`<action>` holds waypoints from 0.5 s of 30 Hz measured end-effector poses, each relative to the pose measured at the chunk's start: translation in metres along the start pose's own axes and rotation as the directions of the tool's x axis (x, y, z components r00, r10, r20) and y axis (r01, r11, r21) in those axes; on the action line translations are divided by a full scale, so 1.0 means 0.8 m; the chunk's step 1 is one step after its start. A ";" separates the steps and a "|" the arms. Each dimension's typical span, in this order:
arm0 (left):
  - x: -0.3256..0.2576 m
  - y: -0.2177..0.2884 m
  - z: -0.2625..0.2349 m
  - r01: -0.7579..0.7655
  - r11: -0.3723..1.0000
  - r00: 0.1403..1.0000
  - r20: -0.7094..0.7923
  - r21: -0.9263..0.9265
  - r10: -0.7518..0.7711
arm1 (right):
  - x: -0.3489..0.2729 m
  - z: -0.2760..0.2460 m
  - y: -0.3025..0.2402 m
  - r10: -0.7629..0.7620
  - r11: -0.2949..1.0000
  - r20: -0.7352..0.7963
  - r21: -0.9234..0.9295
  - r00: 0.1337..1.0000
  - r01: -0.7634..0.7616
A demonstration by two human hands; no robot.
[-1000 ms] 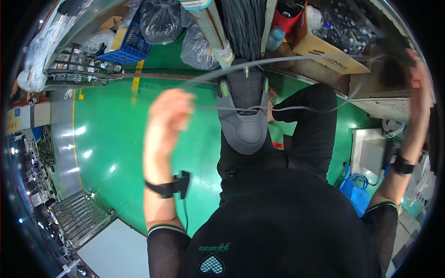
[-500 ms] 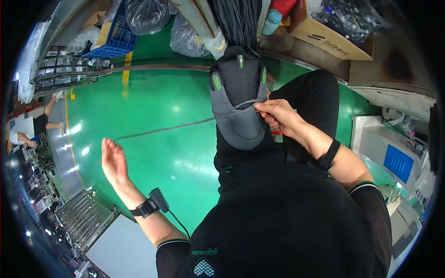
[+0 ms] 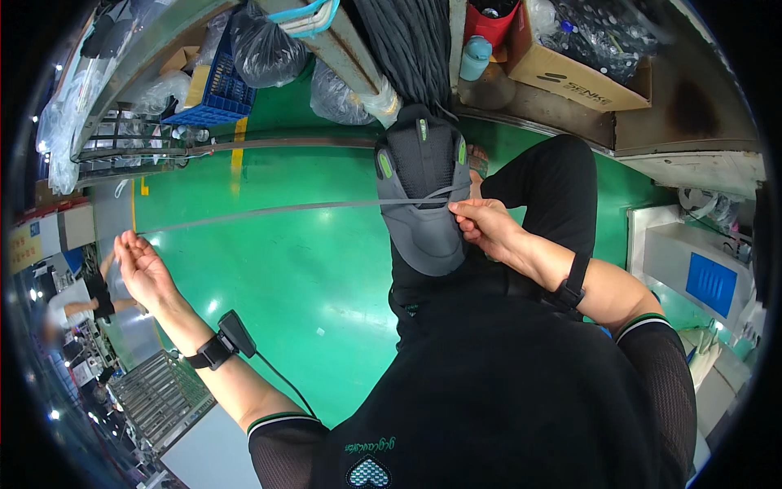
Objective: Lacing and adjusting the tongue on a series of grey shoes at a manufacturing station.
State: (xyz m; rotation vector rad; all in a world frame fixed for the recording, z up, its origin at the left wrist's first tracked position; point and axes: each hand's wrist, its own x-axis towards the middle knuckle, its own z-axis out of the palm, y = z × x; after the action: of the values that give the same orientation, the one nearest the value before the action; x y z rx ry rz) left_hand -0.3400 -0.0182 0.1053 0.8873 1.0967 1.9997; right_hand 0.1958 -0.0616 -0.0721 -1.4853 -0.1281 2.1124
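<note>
A dark grey shoe (image 3: 428,244) with bright green tabs rests over my legs, its rounded toe toward me. From its lower eyelet area a flat grey shoelace (image 3: 285,209) runs taut to the left. My left hand (image 3: 147,270) pinches the far end of that lace, out at the far left. At the shoe's right edge, my right hand (image 3: 493,230) has thumb and forefinger closed on the lace where it crosses the shoe. A second strand of lace lies slantwise just above the fingers.
A thick bundle of dark laces (image 3: 407,49) hangs beyond the shoe, beside a metal post (image 3: 346,53). A cardboard box (image 3: 570,77) of plastic-wrapped parts and a light blue bottle (image 3: 476,59) stand far right. Far left are a blue crate (image 3: 220,94) and plastic bags (image 3: 265,49).
My left hand has moved farther left and slightly up, drawing out more lace, which now runs nearly level. My right hand stays at the shoe's right edge. The view has shifted a little.
</note>
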 end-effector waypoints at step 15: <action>-0.012 0.032 -0.245 0.407 0.871 0.775 -0.609 0.276 -0.169 | 0.020 -0.006 0.019 -0.489 0.818 0.300 -0.167 0.819 0.550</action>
State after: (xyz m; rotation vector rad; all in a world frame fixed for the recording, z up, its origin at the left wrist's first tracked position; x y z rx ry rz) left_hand -0.4998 -0.1184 0.0448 0.2405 1.9050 1.8358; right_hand 0.1907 -0.0680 -0.0931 -1.1304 -0.8286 1.8441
